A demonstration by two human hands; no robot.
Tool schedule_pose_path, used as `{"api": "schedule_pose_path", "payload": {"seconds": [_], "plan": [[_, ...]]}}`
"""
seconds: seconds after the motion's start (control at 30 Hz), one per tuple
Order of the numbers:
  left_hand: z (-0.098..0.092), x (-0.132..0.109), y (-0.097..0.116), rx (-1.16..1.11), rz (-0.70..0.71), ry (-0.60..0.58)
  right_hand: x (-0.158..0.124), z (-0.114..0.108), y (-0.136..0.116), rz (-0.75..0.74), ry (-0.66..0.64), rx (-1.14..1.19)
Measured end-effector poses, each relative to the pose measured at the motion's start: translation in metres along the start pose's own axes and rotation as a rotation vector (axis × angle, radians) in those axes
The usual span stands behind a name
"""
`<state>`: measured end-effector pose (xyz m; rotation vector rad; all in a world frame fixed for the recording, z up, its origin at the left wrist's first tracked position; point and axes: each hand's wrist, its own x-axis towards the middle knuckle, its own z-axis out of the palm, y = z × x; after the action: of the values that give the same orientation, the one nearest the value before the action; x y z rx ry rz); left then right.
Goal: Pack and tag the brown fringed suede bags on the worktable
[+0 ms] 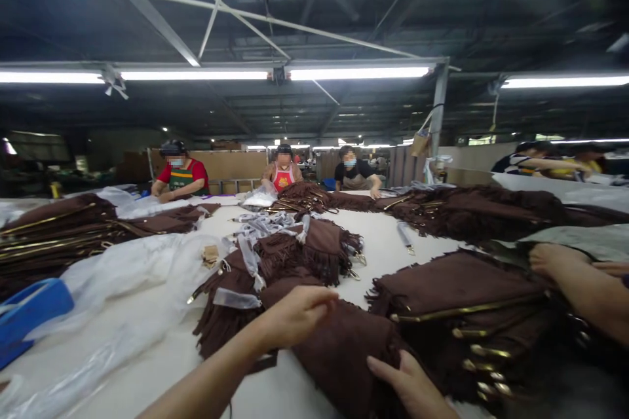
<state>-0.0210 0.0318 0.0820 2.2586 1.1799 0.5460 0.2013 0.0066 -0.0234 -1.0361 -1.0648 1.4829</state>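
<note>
A brown fringed bag [344, 353] lies at the near edge of the white table, in front of me. My left hand [299, 315] is over its upper left part, fingers stretched out and holding nothing; whether it touches the fabric I cannot tell. My right hand [410, 383] is at the bag's lower right side, its thumb on the brown material and the other fingers partly hidden, gripping the edge. Just beyond are more brown fringed bags [322, 242] with plastic-wrapped straps [236, 299] and gold clasps.
Another person's hand [555, 262] touches a stack of brown bags with gold zippers [457, 281] on the right. Clear plastic sheets [132, 281] and a blue bin [37, 314] lie left. Several co-workers sit across the white table [378, 239].
</note>
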Motion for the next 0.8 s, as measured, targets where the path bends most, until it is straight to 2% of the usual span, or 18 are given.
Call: {"api": "schedule_pose_path", "payload": {"seconds": [0.07, 0.13, 0.17, 0.23, 0.3, 0.33, 0.4, 0.43, 0.47, 0.57, 0.63, 0.7, 0.8], "plan": [[-0.015, -0.019, -0.026, 0.283, -0.072, 0.116, 0.001, -0.004, -0.006, -0.025, 0.017, 0.004], [-0.028, -0.038, -0.051, 0.406, -0.135, 0.12, 0.005, -0.019, -0.013, -0.073, 0.019, -0.137], [-0.031, -0.047, -0.062, 0.444, -0.15, 0.108, 0.008, -0.028, -0.016, -0.112, 0.028, -0.284], [-0.03, -0.059, -0.08, 0.481, -0.163, 0.081, 0.014, -0.044, -0.022, -0.207, 0.077, -0.719], [-0.022, -0.063, -0.091, 0.528, -0.185, 0.073, 0.017, -0.048, -0.026, -0.319, 0.226, -1.231], [-0.017, -0.062, -0.095, 0.562, -0.192, 0.078, 0.017, -0.044, -0.028, -0.402, 0.313, -1.457], [-0.011, -0.055, -0.1, 0.641, -0.186, 0.088, 0.016, -0.019, -0.028, -0.647, 0.415, -1.745], [-0.01, -0.05, -0.102, 0.675, -0.175, 0.089, 0.015, 0.001, -0.026, -0.802, 0.396, -1.796], [-0.01, -0.045, -0.104, 0.699, -0.161, 0.087, 0.015, 0.024, -0.022, -0.926, 0.317, -1.794], [-0.017, -0.031, -0.11, 0.722, -0.146, 0.069, 0.028, 0.099, -0.001, -1.203, -0.175, -1.704], [-0.024, -0.027, -0.114, 0.729, -0.134, 0.048, 0.045, 0.141, 0.017, -1.33, -0.249, -1.685], [-0.029, -0.027, -0.118, 0.72, -0.107, 0.013, 0.064, 0.169, 0.034, -1.425, -0.307, -1.664], [-0.031, -0.033, -0.126, 0.704, -0.095, -0.001, 0.087, 0.181, 0.05, -1.533, -0.376, -1.623]]}}
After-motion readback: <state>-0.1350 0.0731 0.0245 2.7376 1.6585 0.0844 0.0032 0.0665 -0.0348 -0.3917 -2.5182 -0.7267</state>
